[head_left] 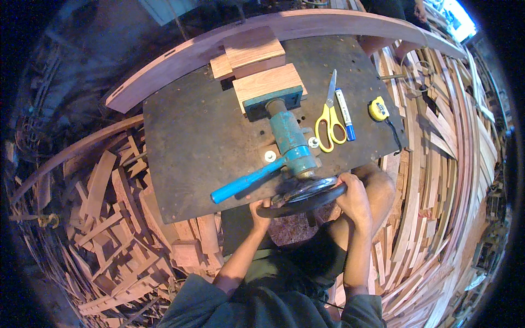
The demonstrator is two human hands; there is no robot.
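Observation:
Both my hands grip a dark handwheel with a shiny metal hub at the near edge of the table. My left hand is closed round its left rim, my right hand round its right rim. The wheel belongs to a blue-green clamp mounted on the dark tabletop. A blue lever sticks out from the clamp to the left. The clamp's jaw plate sits against a wooden block. Behind that stand another wooden block and a long wooden board on edge.
Yellow-handled scissors, a white marker with a blue cap and a yellow tape measure lie right of the clamp. Wood offcuts pile up left of the table. Long wooden strips cover the right side.

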